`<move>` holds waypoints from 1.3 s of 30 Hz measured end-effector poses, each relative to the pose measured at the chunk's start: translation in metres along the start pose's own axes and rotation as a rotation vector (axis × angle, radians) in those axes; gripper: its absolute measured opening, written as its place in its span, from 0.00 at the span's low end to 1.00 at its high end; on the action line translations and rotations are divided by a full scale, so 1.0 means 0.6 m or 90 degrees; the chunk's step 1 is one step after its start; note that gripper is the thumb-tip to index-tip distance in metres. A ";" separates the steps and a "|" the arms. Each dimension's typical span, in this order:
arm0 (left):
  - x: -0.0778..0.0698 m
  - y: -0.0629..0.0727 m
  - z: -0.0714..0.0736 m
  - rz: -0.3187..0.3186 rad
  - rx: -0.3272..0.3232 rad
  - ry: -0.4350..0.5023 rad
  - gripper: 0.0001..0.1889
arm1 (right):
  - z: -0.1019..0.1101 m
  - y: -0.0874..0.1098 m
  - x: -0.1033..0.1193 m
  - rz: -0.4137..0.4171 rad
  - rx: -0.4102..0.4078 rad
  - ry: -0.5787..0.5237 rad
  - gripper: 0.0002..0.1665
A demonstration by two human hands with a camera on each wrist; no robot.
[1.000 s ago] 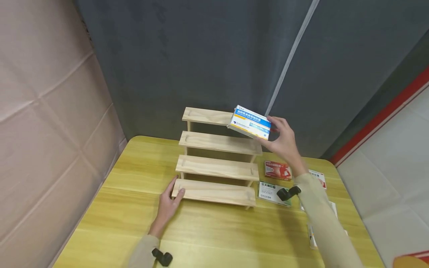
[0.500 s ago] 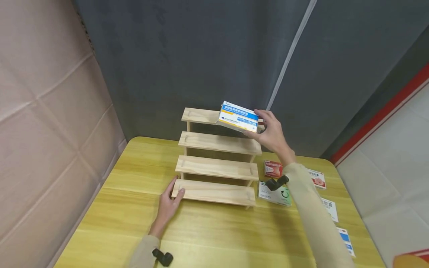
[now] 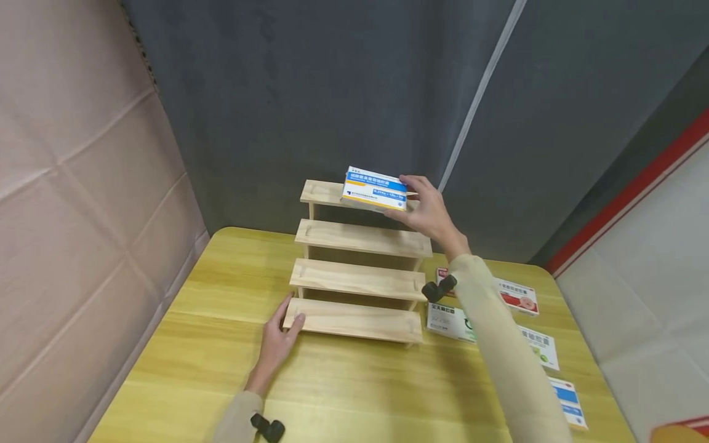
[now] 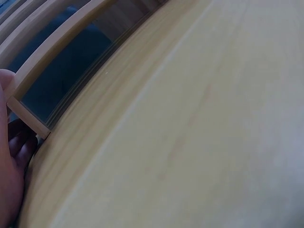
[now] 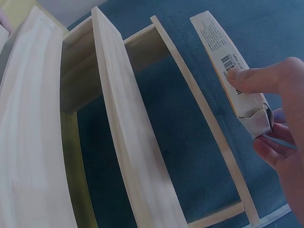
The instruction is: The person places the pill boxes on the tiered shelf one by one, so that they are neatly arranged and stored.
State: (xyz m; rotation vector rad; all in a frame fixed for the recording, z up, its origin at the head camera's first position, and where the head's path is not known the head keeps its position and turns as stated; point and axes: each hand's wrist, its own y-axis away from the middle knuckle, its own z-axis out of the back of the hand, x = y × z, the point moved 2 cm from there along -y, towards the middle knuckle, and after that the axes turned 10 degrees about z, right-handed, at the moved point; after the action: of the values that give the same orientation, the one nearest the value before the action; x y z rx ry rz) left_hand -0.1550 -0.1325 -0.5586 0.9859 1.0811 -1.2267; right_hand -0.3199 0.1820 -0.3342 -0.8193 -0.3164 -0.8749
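Note:
A four-step wooden display rack (image 3: 360, 277) stands on the yellow wood-grain table. My left hand (image 3: 279, 338) grips the left end of its lowest step, thumb on the top face and fingers around the side. Up at the top step, my right hand (image 3: 429, 212) holds a white, blue and orange medicine box (image 3: 373, 189) by its right end. In the right wrist view the thumb presses the box's barcode side (image 5: 223, 57), with the other fingers partly hidden behind. The box is tilted and overlaps the top step in the head view.
Right of the rack lie several medicine boxes: a green-and-white one (image 3: 450, 321), a red-and-white one (image 3: 517, 296), a white one (image 3: 540, 347) and a blue-and-white one (image 3: 567, 403). The right sleeve partly covers some. A dark curtain (image 3: 310, 92) hangs behind the rack.
My right hand has carried the medicine box leftward along the top step, from its right end toward the middle. My left hand has stayed on the lowest step.

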 end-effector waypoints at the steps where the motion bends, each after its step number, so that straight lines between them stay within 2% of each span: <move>1: -0.002 0.001 0.001 0.000 -0.001 -0.004 0.32 | -0.003 -0.003 0.000 0.001 0.001 0.002 0.49; 5: -0.017 0.005 0.001 -0.009 -0.001 -0.014 0.32 | -0.013 -0.014 -0.001 0.002 0.007 0.006 0.49; 16: -0.014 0.008 0.000 0.006 -0.006 -0.002 0.32 | -0.045 -0.043 0.005 -0.020 0.049 -0.006 0.51; 26: -0.015 0.009 -0.005 -0.023 -0.005 -0.021 0.32 | -0.060 -0.061 0.005 -0.041 0.069 0.007 0.52; 34: -0.011 0.011 -0.008 -0.032 -0.016 -0.013 0.31 | -0.066 -0.068 0.008 -0.070 0.096 0.038 0.54; 39: -0.011 0.010 -0.006 -0.025 -0.012 -0.011 0.31 | -0.067 -0.068 0.006 -0.088 0.104 0.026 0.55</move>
State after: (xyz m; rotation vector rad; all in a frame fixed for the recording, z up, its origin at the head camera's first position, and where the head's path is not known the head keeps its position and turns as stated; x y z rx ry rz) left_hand -0.1493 -0.1268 -0.5528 0.9416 1.1007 -1.2518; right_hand -0.3521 0.1346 -0.3384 -0.6328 -0.4065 -0.9793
